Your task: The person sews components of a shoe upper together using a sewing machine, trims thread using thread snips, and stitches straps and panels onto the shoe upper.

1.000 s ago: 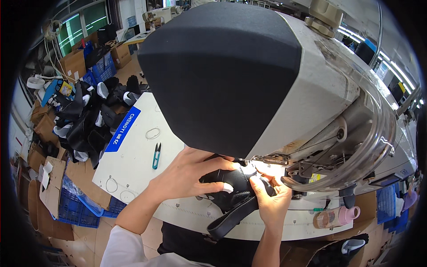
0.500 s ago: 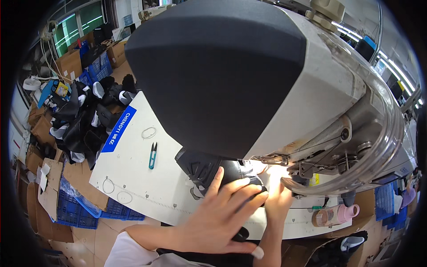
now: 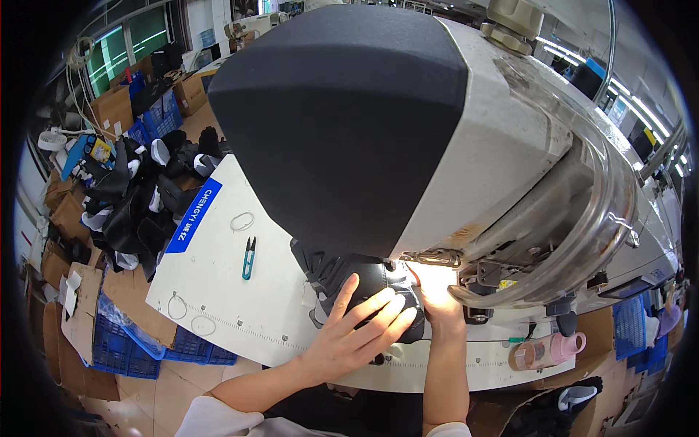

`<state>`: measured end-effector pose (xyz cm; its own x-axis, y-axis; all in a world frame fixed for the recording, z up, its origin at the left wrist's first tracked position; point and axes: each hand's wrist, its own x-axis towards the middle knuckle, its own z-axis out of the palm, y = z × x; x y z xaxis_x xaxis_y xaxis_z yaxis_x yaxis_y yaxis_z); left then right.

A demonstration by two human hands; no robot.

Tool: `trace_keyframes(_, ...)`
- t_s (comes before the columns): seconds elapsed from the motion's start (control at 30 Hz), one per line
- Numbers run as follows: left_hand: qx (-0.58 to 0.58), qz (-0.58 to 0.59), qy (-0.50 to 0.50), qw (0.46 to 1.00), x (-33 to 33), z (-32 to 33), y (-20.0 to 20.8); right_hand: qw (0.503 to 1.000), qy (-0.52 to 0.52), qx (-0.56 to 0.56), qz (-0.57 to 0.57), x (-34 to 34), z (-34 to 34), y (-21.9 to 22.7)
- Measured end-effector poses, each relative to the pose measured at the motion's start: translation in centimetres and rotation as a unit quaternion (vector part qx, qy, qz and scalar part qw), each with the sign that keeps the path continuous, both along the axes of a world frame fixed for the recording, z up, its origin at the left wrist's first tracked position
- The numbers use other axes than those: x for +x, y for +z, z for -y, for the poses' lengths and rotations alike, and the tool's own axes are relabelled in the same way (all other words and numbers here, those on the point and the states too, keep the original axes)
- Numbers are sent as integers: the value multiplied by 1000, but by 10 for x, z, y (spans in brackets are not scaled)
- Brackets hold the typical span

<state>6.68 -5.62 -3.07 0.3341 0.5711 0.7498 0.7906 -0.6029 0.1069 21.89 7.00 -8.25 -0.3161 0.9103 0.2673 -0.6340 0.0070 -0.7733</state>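
A black shoe upper (image 3: 375, 277) with a ribbed panel at its left lies beneath the sewing machine head (image 3: 342, 131), partly covered by it. My left hand (image 3: 360, 331) rests on its near part, fingers stretched and apart; the thumb does not show clearly. At the right edge of the upper, close to the lit needle area, is my right hand (image 3: 440, 306). Strong glare and the machine conceal its fingertips, so its grip is unclear. The needle itself is out of sight.
Teal thread snips (image 3: 249, 258) and thread rings lie on the white table (image 3: 269, 306). At the right stands a pink-capped bottle (image 3: 550, 351). Left of the table are a heap of black and white shoe pieces (image 3: 138, 204) and a blue crate (image 3: 120, 342). A clear guard (image 3: 611, 211) curves off the machine.
My left hand has shifted on the upper, and its thumb, earlier spread toward me, is now tucked in. The upper has turned slightly. The head view has shifted a little.
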Motion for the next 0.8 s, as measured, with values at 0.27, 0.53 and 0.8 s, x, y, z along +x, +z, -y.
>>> trace_keyframes(0.27,-33,8,-32,999,-18,0,16,996,-56,-2,64,-16,19,25)
trace_keyframes(0.53,-100,118,-163,974,-47,-22,24,960,-259,50,91,-28,26,24)
trace_keyframes(0.8,-184,162,-218,945,-66,-31,33,926,-282,61,242,-28,28,21)
